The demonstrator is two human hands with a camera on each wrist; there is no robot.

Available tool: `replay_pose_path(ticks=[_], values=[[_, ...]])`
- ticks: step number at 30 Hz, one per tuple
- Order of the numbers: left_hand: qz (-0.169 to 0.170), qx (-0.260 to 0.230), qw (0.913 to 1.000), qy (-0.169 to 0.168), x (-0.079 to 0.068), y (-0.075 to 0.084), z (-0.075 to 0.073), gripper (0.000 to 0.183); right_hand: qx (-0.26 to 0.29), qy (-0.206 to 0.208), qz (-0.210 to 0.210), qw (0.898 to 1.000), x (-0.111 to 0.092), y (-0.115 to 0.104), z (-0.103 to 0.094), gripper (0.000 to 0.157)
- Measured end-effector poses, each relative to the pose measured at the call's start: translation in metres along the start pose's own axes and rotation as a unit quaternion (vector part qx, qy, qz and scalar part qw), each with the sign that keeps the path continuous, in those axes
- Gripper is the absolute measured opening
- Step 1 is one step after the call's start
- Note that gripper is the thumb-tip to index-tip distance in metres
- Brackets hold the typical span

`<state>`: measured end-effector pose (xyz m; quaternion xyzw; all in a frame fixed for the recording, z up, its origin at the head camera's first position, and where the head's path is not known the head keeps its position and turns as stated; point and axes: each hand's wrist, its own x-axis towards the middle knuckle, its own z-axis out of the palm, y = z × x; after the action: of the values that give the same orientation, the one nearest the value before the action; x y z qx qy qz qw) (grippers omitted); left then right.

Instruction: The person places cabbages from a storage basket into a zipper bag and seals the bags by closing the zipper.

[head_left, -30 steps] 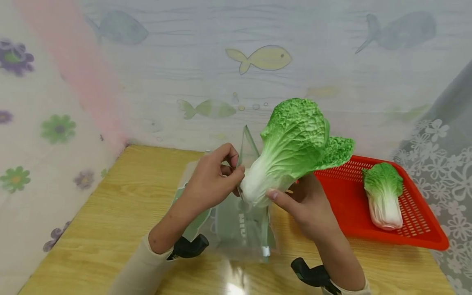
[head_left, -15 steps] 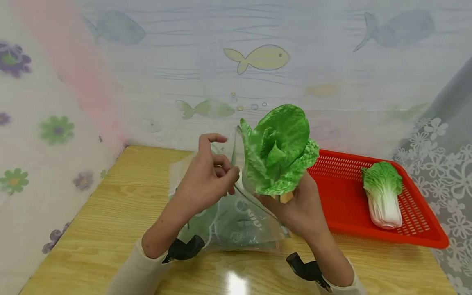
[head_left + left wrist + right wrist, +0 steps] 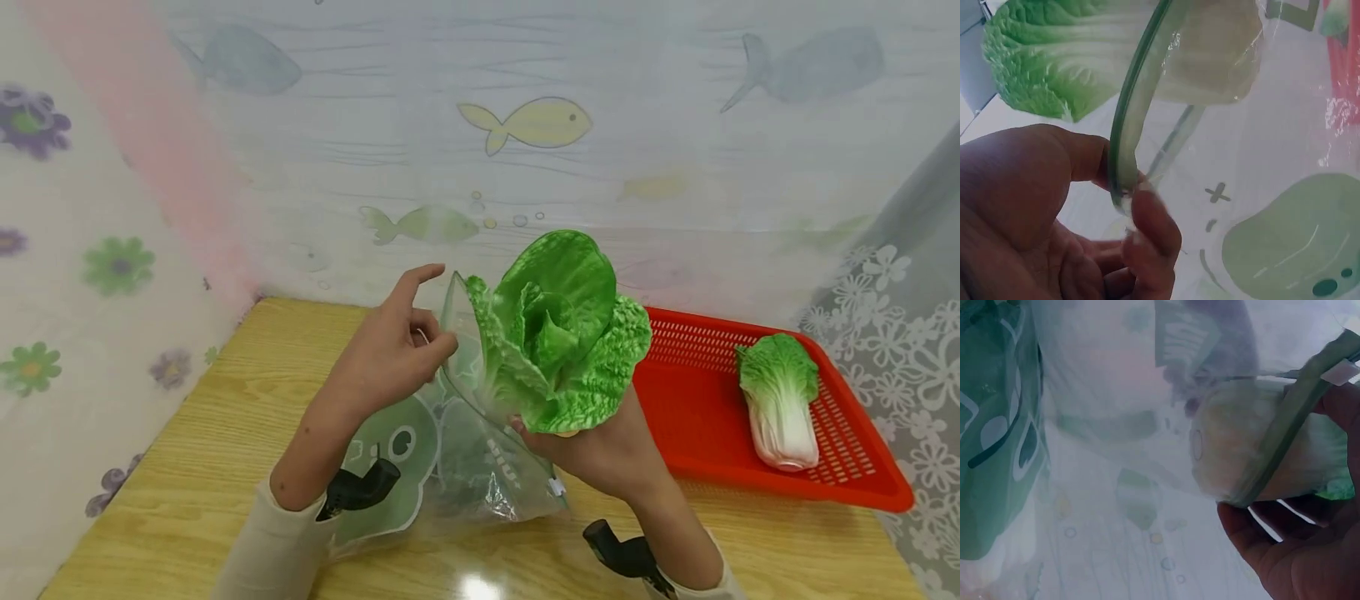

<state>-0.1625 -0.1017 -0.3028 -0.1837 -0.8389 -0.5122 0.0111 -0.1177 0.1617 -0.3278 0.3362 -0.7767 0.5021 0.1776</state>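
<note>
A napa cabbage [image 3: 562, 333] with green leaves points its leafy end up towards me. Its pale base [image 3: 1229, 444] sits inside the mouth of a clear zip bag [image 3: 487, 475] printed with a green cartoon figure. My right hand [image 3: 607, 458] grips the cabbage from the right, its fingers close by the bag's zip strip [image 3: 1285, 437]. At the left, my left hand [image 3: 382, 358] pinches the green-edged rim [image 3: 1124, 125] between thumb and fingers, index finger raised in the head view. A white slider [image 3: 557, 487] shows at the strip's right end.
A red plastic basket [image 3: 690, 417] stands on the wooden table [image 3: 217, 417] at the right. Another napa cabbage [image 3: 780, 400] lies in it. Printed curtains [image 3: 337, 125] hang behind the table and at both sides.
The cabbage has turned from leaning right to leaf-end towards me, its base passing into the bag's mouth. My left hand has moved left with the rim, widening the opening.
</note>
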Motion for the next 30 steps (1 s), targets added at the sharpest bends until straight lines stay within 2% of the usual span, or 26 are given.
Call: replay_pose_path(ticks=[3,6,11,16,19,20,23,25,26,30], values=[[0.003,0.026,0.9996,0.009,0.000,-0.002,-0.002,0.068,0.000,0.006,-0.009,1.000,-0.001,0.001,-0.002,0.090],[0.001,0.032,0.9994,0.010,0.000,-0.001,-0.001,0.055,-0.015,0.024,-0.005,1.000,0.000,0.002,-0.004,0.087],[0.011,0.028,0.9994,0.016,-0.003,0.002,0.004,0.013,-0.012,0.036,0.011,0.999,0.001,0.003,-0.004,0.084],[0.044,0.027,0.9969,0.060,-0.008,0.008,0.012,0.011,-0.059,0.044,-0.005,0.997,0.003,0.001,0.001,0.089],[0.071,0.035,0.9928,0.090,-0.013,0.012,0.015,0.002,-0.102,0.055,-0.043,0.992,0.002,-0.002,0.005,0.084],[0.083,0.039,0.9908,0.099,-0.014,0.012,0.016,0.006,-0.116,0.056,-0.061,0.990,0.002,-0.003,0.007,0.078],[0.109,0.035,0.9858,0.123,-0.016,0.015,0.017,0.023,-0.160,0.036,-0.090,0.982,0.001,-0.003,0.009,0.068],[0.121,0.029,0.9816,0.145,-0.016,0.015,0.017,0.020,-0.188,0.010,-0.085,0.978,-0.001,-0.001,0.008,0.067],[0.127,0.024,0.9795,0.155,-0.015,0.015,0.016,0.013,-0.196,-0.003,-0.074,0.978,-0.002,0.000,0.007,0.068],[0.153,0.002,0.9718,0.179,-0.013,0.013,0.014,0.006,-0.240,-0.036,-0.016,0.970,-0.007,0.004,0.004,0.070]])
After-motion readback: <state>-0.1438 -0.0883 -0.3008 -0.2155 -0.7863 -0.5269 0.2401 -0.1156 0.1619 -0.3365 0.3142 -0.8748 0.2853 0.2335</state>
